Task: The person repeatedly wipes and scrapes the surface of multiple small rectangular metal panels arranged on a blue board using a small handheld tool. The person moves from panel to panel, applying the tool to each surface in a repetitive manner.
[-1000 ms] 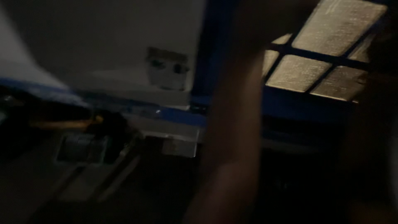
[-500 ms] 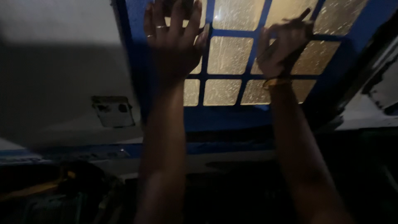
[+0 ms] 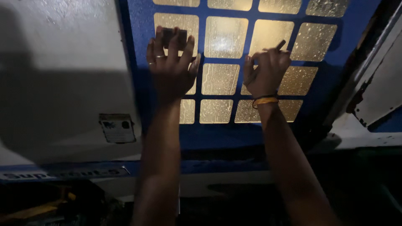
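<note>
The small dark block [image 3: 175, 37] sits against the upper left pane of the blue window grid [image 3: 243, 58], close to the left edge of the blue frame. In the head view, the left hand [image 3: 171, 69] presses this block flat to the glass: the fingers are spread over it and bent only a little, so the hand is grasping the block by pushing, not by closing around it. There are rings on two fingers. The right hand [image 3: 268, 71] is closed around a thin dark stick-like tool [image 3: 268, 56], whose tip points up and to the right over a pane in the middle row; what kind of tool it is, I cannot tell. A yellow and dark band [image 3: 264, 100] is on that wrist.

The panes look yellowish and speckled, lit from behind. To the left of the frame is a pale grey panel [image 3: 54, 83] with a small square sticker [image 3: 117, 127] near its lower edge.

To do this step well, I judge that the block should stay flat on the glass with even pressure from all fingers, so it does not tilt at the blue bars. The tool in the right hand should be kept at a low angle, so that its tip does not scratch the pane.
</note>
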